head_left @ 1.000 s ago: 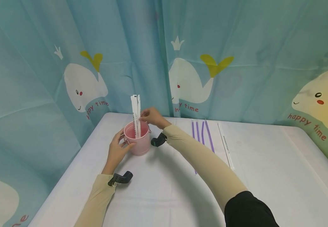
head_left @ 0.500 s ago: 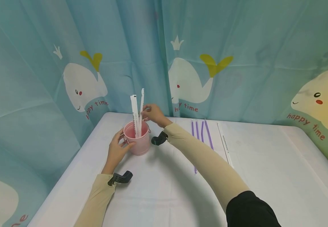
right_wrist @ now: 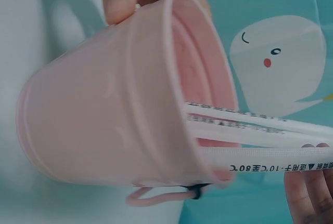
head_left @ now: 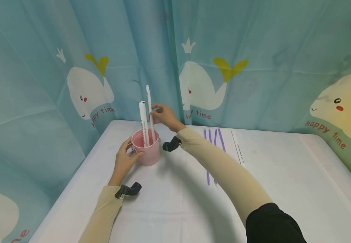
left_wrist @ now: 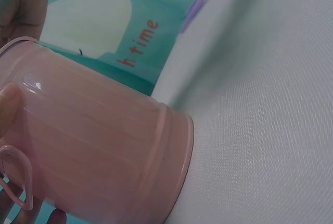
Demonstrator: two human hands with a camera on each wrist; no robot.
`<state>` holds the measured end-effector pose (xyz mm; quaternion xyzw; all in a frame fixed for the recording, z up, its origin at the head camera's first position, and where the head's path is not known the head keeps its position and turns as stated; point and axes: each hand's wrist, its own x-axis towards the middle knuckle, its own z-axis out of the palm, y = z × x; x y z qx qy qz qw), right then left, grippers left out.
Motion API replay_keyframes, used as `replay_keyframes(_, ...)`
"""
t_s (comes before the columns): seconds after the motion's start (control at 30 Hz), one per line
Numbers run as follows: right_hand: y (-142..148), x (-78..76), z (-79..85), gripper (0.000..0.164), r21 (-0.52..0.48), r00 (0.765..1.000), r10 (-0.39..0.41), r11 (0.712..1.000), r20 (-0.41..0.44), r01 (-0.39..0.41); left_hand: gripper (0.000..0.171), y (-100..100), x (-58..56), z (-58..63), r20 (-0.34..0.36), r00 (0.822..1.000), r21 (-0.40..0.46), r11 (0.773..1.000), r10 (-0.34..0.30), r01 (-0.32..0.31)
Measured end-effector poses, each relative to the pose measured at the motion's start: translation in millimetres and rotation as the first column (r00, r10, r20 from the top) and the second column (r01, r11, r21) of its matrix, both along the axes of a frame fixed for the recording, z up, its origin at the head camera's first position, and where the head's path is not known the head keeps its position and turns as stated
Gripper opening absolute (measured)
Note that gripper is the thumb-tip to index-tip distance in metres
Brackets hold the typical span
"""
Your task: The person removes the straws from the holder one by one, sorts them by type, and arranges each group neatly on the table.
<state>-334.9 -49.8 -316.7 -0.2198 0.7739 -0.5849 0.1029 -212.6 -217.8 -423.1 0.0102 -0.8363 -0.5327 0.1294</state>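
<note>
A small pink bucket [head_left: 151, 156] with side handles stands upright on the table's far left part. My left hand [head_left: 124, 162] holds it by its left side, thumb near the front rim; in the left wrist view the thumb [left_wrist: 8, 108] lies on its wall beside a wire handle [left_wrist: 25, 182]. Above the rim, my right hand [head_left: 165, 116] pinches a white paper-wrapped straw [head_left: 149, 96], whose lower end is inside the bucket. Two more white wrapped straws [right_wrist: 223, 130] lean in the bucket, their printed wrappers visible in the right wrist view.
Several purple straws [head_left: 220, 136] lie on the white table [head_left: 285, 175] to the right of the bucket, partly hidden by my right forearm. Farther right lies another white wrapped straw [head_left: 238, 146]. A blue-green curtain [head_left: 145, 67] with whale prints hangs behind the table.
My right hand has risen with the pinched straw, so its top now stands well above the others. The straw swung right, then back left. The left hand and bucket stay put.
</note>
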Motion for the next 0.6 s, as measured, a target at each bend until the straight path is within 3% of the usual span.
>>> replay_keyframes(0.6,9.1,1.2,32.7,0.029,-0.088,0.999,0.025,0.996,-0.045,-0.029,0.078,0.2,-0.3,1.3,0.016,1.000,-0.006,1.000,0.010,-0.010)
